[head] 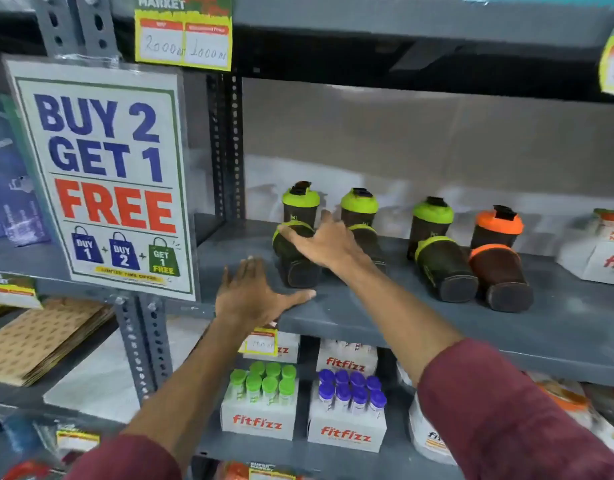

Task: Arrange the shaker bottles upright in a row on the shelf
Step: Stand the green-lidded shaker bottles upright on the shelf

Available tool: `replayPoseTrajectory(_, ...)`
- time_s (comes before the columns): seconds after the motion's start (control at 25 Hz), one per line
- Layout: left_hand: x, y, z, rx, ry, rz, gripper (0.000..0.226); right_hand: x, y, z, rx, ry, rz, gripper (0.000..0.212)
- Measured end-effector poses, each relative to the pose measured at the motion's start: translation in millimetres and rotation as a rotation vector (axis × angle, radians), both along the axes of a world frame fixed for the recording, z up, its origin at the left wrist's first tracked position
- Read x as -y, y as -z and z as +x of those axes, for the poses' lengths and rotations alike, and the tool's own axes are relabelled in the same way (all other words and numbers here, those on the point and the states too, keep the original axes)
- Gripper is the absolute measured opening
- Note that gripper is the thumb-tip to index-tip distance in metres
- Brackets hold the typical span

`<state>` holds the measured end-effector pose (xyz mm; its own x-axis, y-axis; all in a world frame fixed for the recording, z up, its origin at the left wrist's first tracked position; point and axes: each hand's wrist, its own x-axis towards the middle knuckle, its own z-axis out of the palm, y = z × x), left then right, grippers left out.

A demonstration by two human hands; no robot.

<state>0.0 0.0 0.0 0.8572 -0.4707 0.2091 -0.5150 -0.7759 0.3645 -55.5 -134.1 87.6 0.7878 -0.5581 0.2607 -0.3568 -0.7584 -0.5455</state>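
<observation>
Dark shaker bottles sit on a grey shelf (367,317). At the back, three green-lidded ones stand upright (300,204), (359,206), (432,216), with an orange-lidded one (496,226) beside them. In front, bottles lie on their sides with bases towards me: a green-lidded one (295,258), another green-lidded one (444,271), and an orange-lidded one (499,275). A further lying bottle is mostly hidden under my right wrist. My right hand (326,244) reaches over the leftmost lying bottle, fingers spread, touching its top. My left hand (253,292) rests flat on the shelf's front edge, holding nothing.
A "Buy 2 Get 1 Free" sign (104,181) hangs on the grey upright at left. White fitfizz boxes (600,258) stand at the shelf's right end. Below are boxes of green-capped (260,400) and purple-capped tubes (350,407). The upper shelf (402,22) overhangs.
</observation>
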Motion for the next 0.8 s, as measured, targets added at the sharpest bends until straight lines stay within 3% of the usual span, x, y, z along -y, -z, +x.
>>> replayPoseTrajectory(0.08, 1, -1, 5, -0.009, 0.021, 0.114, 0.143, 1, 4, 19, -0.16, 0.002, 0.057, 0.115)
replayPoseTrajectory(0.16, 1, -1, 9, -0.005, 0.021, 0.14, 0.142, 5, 12, 31, -0.201, -0.011, 0.107, 0.111)
replayPoseTrajectory(0.28, 2, 0, 8, -0.01, 0.028, 0.174, 0.139, 10, 23, 35, -0.043, -0.048, 0.13, 0.1)
replayPoseTrajectory(0.44, 5, -7, 8, -0.059, 0.018, 0.203, 0.141, 12, 32, 27, 0.215, -0.129, 0.157, 0.113)
replayPoseTrajectory(0.68, 4, -7, 7, -0.025, 0.008, 0.185, 0.142, 22, 50, 30, 0.326, -0.241, 0.264, 0.123)
replayPoseTrajectory(0.8, 4, -7, 7, -0.048, 0.01, 0.176, 0.145, 13, 40, 19, 0.398, -0.17, 0.1, 0.122)
